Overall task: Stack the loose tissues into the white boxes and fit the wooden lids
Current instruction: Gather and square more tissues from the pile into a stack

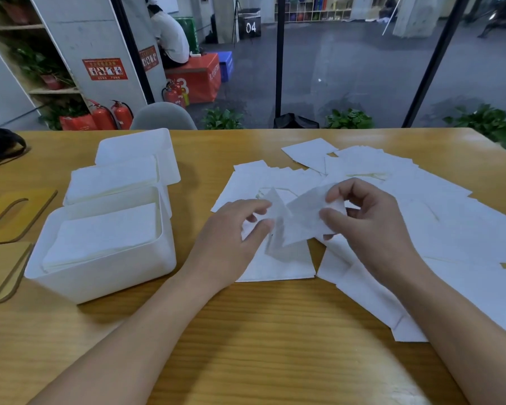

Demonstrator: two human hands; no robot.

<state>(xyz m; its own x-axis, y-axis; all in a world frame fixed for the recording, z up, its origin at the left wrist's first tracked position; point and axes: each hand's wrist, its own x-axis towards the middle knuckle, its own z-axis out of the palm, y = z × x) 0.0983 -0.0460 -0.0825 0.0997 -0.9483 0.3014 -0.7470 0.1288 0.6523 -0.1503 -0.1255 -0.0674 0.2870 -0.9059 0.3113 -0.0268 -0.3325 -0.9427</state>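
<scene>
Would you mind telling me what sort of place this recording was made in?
Probably an office or studio workspace, not a home: a wooden table by a glass wall, red fire extinguishers beside a concrete pillar, and a numbered black box on the open floor beyond.

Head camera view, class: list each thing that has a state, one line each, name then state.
Near white plastic box: lid off, tissues stacked inside.
Far white plastic box: lid off, tissues inside.
Slotted wooden lids: flat on the table, unfitted.
Thin white tissue: lifted, crumpled, pinched by left hand and right hand.
Loose white tissues: scattered flat.
</scene>
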